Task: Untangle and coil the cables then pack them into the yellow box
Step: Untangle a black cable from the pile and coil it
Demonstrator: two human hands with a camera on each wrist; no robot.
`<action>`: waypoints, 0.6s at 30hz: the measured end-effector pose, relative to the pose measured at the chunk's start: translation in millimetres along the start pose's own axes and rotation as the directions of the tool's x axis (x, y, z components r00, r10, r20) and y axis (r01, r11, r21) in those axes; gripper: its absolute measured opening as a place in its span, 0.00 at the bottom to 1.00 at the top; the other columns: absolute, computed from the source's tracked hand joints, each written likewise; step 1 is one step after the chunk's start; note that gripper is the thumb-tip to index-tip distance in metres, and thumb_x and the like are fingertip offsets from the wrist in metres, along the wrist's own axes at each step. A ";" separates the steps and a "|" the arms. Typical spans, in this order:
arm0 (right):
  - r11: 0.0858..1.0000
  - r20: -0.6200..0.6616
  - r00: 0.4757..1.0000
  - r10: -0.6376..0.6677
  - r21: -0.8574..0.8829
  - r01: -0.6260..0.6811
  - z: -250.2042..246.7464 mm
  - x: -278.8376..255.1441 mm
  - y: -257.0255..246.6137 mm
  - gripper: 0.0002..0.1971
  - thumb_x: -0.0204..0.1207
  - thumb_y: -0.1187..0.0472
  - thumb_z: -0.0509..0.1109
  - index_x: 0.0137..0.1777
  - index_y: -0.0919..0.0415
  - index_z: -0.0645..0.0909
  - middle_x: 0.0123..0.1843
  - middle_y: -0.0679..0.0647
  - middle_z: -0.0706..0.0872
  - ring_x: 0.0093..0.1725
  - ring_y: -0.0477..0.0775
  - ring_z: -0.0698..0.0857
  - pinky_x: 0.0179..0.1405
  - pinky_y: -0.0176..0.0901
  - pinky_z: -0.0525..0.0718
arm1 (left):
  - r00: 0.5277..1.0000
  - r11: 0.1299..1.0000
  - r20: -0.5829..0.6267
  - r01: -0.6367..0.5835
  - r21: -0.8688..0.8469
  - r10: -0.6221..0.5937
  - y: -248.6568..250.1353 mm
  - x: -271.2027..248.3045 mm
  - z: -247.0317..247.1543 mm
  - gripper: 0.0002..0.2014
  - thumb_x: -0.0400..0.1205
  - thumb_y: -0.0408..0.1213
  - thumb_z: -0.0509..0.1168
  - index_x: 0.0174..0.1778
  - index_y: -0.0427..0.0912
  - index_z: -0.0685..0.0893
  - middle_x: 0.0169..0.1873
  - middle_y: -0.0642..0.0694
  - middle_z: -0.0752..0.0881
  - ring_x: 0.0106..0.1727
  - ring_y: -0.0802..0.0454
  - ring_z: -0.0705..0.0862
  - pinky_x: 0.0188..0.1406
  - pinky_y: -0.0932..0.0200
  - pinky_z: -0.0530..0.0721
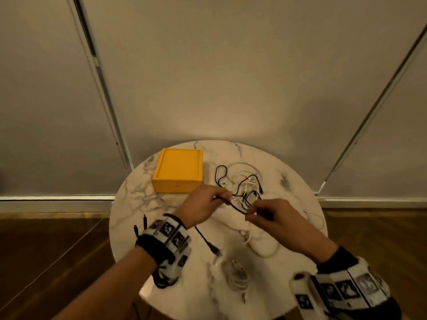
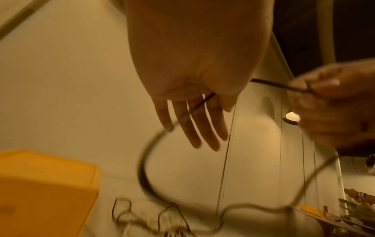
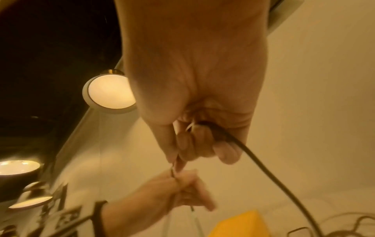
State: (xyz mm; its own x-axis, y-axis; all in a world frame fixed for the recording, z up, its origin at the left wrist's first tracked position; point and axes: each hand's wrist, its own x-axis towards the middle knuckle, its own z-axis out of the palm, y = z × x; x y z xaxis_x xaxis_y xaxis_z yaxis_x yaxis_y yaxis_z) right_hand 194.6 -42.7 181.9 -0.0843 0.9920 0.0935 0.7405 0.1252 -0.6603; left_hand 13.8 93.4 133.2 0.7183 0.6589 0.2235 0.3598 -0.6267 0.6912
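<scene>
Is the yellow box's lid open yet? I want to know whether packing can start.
No, the yellow box sits closed on the table.

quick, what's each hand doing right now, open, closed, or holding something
Left hand: thumb and forefinger pinch the black cable; other fingers straight.
Right hand: fingers curled round the same black cable.
</scene>
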 end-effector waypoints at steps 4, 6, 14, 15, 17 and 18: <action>0.994 -0.426 0.901 0.080 0.105 -0.038 -35.0 6.4 29.6 0.07 0.78 0.64 0.72 0.39 0.54 0.86 0.33 0.48 0.87 0.30 0.40 0.79 0.34 0.32 0.76 | 0.986 0.973 0.079 0.160 -0.166 -0.149 16.8 16.3 -43.8 0.17 0.84 0.43 0.65 0.30 0.41 0.86 0.18 0.46 0.73 0.20 0.54 0.70 0.22 0.61 0.66; 0.987 -0.552 0.826 0.117 0.153 -0.037 -53.8 8.0 31.7 0.05 0.78 0.64 0.72 0.41 0.57 0.86 0.34 0.51 0.87 0.31 0.38 0.80 0.32 0.24 0.74 | 0.964 0.876 0.199 0.247 -0.415 -0.178 25.5 10.5 -53.2 0.19 0.82 0.47 0.65 0.30 0.37 0.82 0.18 0.49 0.63 0.19 0.55 0.59 0.22 0.60 0.55; 0.992 -0.636 0.768 0.076 0.123 0.003 -61.8 30.1 11.0 0.05 0.79 0.59 0.72 0.42 0.52 0.88 0.29 0.48 0.85 0.25 0.40 0.75 0.26 0.29 0.71 | 0.852 0.258 0.243 0.132 -0.957 0.465 117.9 -4.2 -75.8 0.09 0.82 0.39 0.64 0.53 0.39 0.84 0.18 0.50 0.66 0.20 0.55 0.61 0.19 0.62 0.62; 0.997 -0.568 0.821 0.058 0.078 -0.016 -52.2 31.6 4.3 0.06 0.79 0.58 0.71 0.41 0.53 0.88 0.26 0.47 0.82 0.23 0.40 0.73 0.25 0.29 0.68 | 0.882 0.226 0.160 0.062 -0.972 0.444 128.5 1.9 -82.8 0.08 0.82 0.38 0.63 0.51 0.40 0.85 0.17 0.51 0.68 0.19 0.56 0.62 0.18 0.64 0.63; 1.000 -0.386 0.922 -0.016 0.013 0.023 -25.5 26.2 -14.9 0.07 0.80 0.59 0.70 0.43 0.56 0.90 0.28 0.45 0.82 0.23 0.37 0.75 0.27 0.28 0.66 | 0.960 0.261 0.000 -0.075 -0.962 0.279 138.1 20.0 -98.4 0.12 0.85 0.38 0.57 0.47 0.41 0.85 0.17 0.54 0.71 0.16 0.61 0.63 0.15 0.67 0.62; 0.997 -0.273 0.959 -0.071 -0.010 0.071 -10.2 18.5 -27.5 0.08 0.81 0.59 0.69 0.47 0.56 0.90 0.30 0.44 0.83 0.25 0.36 0.76 0.28 0.27 0.67 | 0.982 0.322 -0.058 -0.114 -0.940 0.178 136.9 28.7 -104.5 0.15 0.86 0.39 0.53 0.47 0.40 0.85 0.18 0.54 0.71 0.16 0.62 0.64 0.15 0.68 0.62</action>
State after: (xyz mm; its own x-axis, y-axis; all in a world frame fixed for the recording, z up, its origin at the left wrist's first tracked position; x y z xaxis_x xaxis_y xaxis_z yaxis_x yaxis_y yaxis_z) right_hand 179.5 -27.9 209.4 0.0489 0.9391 0.3402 0.7393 0.1950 -0.6446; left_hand 21.5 70.0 306.0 0.7351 0.5597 0.3827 -0.5258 0.1143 0.8429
